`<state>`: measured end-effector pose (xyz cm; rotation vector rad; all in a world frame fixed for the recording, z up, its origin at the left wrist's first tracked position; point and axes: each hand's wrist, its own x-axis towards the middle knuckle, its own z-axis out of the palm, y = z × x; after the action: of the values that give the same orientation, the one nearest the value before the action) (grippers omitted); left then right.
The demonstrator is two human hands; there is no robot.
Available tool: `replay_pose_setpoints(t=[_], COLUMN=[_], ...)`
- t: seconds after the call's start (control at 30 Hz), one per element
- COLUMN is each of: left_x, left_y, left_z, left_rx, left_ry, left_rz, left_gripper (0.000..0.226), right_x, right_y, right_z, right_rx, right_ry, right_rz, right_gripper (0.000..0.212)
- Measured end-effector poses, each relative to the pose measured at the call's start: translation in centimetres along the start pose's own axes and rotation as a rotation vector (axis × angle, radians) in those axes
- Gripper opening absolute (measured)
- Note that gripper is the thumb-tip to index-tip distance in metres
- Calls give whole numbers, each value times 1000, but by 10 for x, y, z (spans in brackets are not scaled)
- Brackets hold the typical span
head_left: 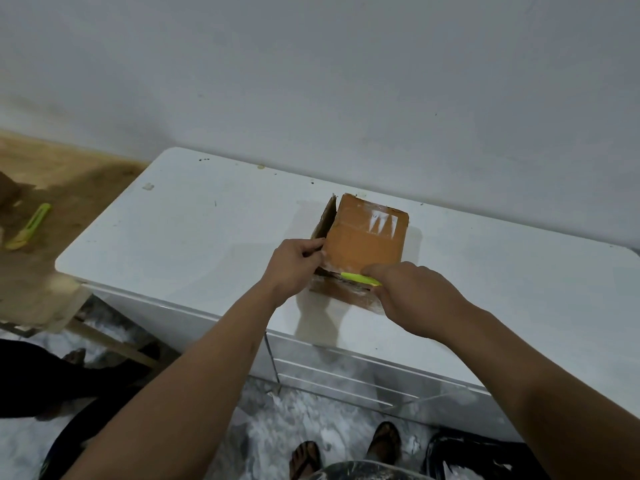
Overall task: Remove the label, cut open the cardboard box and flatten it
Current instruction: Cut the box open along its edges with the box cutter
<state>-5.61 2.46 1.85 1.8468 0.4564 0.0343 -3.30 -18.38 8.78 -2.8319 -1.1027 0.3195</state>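
Observation:
A small brown cardboard box (363, 237) stands on the white cabinet top (173, 237), with white label remnants on its upper face near the far right corner. A side flap hangs open on its left. My left hand (294, 265) pinches the box's near left corner. A yellow-green utility knife (360, 278) lies against the box's near lower edge, held in my right hand (415, 296). A flap lies flat on the cabinet below the knife, partly hidden by my right hand.
A second yellow-green knife (31, 225) lies on a wooden table (69, 188) to the left. The grey wall runs just behind the cabinet. My sandalled feet (346, 452) stand on the marbled floor, with a dark bag (478, 459) at the lower right.

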Motion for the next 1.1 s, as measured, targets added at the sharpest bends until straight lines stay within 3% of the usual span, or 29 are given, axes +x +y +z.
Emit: replay_pose_setpoints(t=[0.43, 1.1], left_x=[-3, -3], left_y=[1, -8], left_z=[3, 17], left_rx=[-63, 32], left_ry=[-42, -45], left_rz=[-14, 80], left_gripper=[31, 30], right_x=[-6, -23], right_y=[-4, 18], right_z=[6, -7], right_rx=[-80, -232], right_ry=[22, -68], right_rz=[6, 141], right_gripper=[32, 34])
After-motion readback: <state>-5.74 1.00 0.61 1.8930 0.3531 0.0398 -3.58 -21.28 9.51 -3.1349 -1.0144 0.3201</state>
